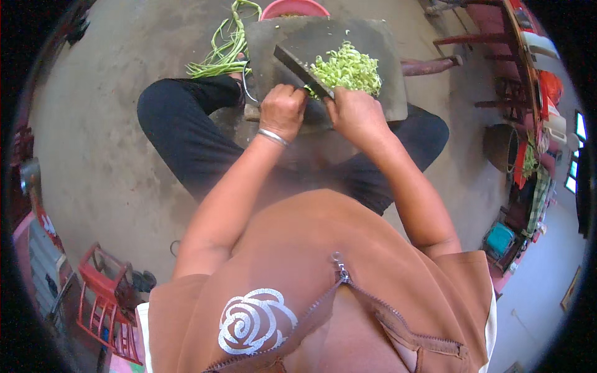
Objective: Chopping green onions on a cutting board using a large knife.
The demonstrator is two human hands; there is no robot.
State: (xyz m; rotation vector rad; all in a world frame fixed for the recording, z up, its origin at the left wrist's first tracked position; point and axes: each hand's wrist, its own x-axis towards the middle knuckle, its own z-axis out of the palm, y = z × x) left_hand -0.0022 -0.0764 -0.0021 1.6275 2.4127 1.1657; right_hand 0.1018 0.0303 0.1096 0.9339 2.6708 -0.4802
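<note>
A dark rectangular chopping board (387, 51) lies in front of me between my bent legs. My right hand (357, 112) grips the handle end of a cleaver (301, 69), whose dark blade slants up to the left across the board. Just left of the blade, my left hand (283, 107) is closed, knuckles up; a bit of green shows by its fingers, and what lies under them is hidden. To the right of the blade is a heap of chopped green vegetable (350, 70). Long uncut green stalks (224, 56) lie beyond my left knee, beside the board.
Behind the board's far edge stands a pink basin (295, 7). A red wooden chair (100, 279) is at the lower left on the concrete floor (102, 140). At the right are red wooden furniture (466, 39), a dark bucket (501, 147) and a teal item (500, 238).
</note>
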